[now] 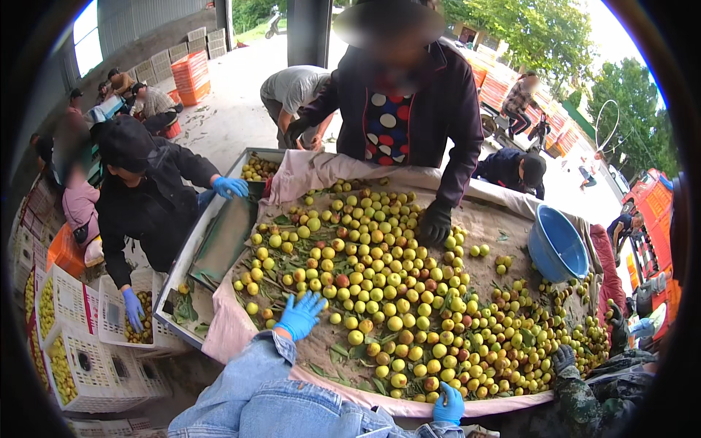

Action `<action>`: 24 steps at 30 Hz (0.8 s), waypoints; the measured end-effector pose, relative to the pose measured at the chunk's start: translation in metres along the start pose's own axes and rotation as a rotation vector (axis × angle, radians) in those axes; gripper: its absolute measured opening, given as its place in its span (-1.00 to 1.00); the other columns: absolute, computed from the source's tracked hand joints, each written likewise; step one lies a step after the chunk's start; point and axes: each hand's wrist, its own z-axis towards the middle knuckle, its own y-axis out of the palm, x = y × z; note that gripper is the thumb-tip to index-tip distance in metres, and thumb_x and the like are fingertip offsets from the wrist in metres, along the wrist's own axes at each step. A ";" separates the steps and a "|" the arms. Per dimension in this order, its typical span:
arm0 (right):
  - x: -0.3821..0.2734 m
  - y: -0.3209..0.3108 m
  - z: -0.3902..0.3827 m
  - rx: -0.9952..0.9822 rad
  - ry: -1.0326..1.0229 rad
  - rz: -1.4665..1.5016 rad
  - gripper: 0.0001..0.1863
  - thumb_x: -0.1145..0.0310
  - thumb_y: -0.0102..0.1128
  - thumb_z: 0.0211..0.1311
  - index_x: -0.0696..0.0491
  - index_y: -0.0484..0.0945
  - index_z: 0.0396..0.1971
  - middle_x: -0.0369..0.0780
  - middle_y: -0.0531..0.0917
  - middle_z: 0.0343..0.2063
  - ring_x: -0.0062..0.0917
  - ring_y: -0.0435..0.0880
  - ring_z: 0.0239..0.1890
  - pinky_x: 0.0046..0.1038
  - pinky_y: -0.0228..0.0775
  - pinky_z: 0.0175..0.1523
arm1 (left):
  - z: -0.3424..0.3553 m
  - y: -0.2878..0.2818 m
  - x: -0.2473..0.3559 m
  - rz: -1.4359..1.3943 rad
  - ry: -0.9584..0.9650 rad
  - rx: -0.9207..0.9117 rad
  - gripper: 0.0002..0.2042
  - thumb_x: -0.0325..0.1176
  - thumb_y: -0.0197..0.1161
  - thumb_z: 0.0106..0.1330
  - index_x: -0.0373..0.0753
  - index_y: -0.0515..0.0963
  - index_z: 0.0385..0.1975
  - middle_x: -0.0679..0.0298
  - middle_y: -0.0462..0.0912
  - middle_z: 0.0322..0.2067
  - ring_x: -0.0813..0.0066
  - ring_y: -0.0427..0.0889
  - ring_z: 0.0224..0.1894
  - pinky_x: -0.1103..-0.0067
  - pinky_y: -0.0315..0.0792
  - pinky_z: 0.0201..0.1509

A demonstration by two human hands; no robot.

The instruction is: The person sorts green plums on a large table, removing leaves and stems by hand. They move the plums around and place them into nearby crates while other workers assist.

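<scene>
My left hand (299, 315), in a blue glove, lies spread open on a brown cloth (482, 277) at the left of many small yellow-green and reddish fruits (391, 306) mixed with leaves. My right hand (447, 401), also gloved in blue, is at the near edge of the sorting surface beside the fruit, fingers apart, with nothing visible in it. Pale pink fabric (234, 314) hangs over the surface's rim. A blue basin (557, 243) stands on the cloth at the right.
A co-worker opposite reaches a dark-gloved hand (435, 223) into the fruit. Another, in blue gloves (230, 186), works at the left beside a metal chute (223, 244) and white crates (87, 365). Camouflage sleeves (599, 394) are at the lower right. Other people and orange crates (191, 78) stand behind.
</scene>
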 end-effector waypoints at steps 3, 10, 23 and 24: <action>-0.010 -0.006 0.006 -0.021 -0.035 0.012 -0.66 0.59 0.06 -0.09 0.01 0.59 -0.24 -0.17 0.62 -0.38 -0.27 0.57 -0.31 -0.30 0.42 -0.21 | 0.008 0.016 -0.038 -0.081 -0.340 0.064 -0.40 -0.06 -0.14 0.34 0.02 -0.10 0.36 0.26 -0.22 0.39 0.21 -0.16 0.40 -0.10 -0.22 0.29; -0.016 -0.010 0.008 -0.102 0.019 0.017 -0.68 0.55 0.11 -0.04 -0.02 0.58 -0.22 -0.23 0.63 -0.32 -0.34 0.59 -0.28 -0.36 0.44 -0.18 | 0.025 -0.018 0.057 -0.156 0.124 0.250 -0.39 -0.07 -0.10 0.33 -0.02 -0.07 0.35 0.17 -0.19 0.38 0.12 -0.19 0.40 0.02 -0.31 0.34; -0.022 -0.011 0.010 -0.140 0.082 0.058 -0.70 0.57 0.11 -0.03 -0.05 0.60 -0.25 -0.20 0.62 -0.36 -0.32 0.60 -0.31 -0.36 0.45 -0.23 | 0.059 -0.005 0.015 -0.039 -0.145 0.051 -0.51 -0.11 -0.22 0.39 0.13 0.00 0.33 0.32 -0.16 0.38 0.23 -0.21 0.41 0.01 -0.27 0.34; -0.021 -0.011 0.008 -0.150 0.088 0.046 -0.70 0.57 0.11 -0.03 -0.05 0.60 -0.26 -0.20 0.62 -0.37 -0.32 0.59 -0.32 -0.37 0.45 -0.24 | 0.055 -0.006 0.000 -0.058 -0.234 0.009 -0.50 -0.09 -0.23 0.40 0.13 -0.02 0.34 0.33 -0.19 0.38 0.23 -0.22 0.41 0.01 -0.28 0.34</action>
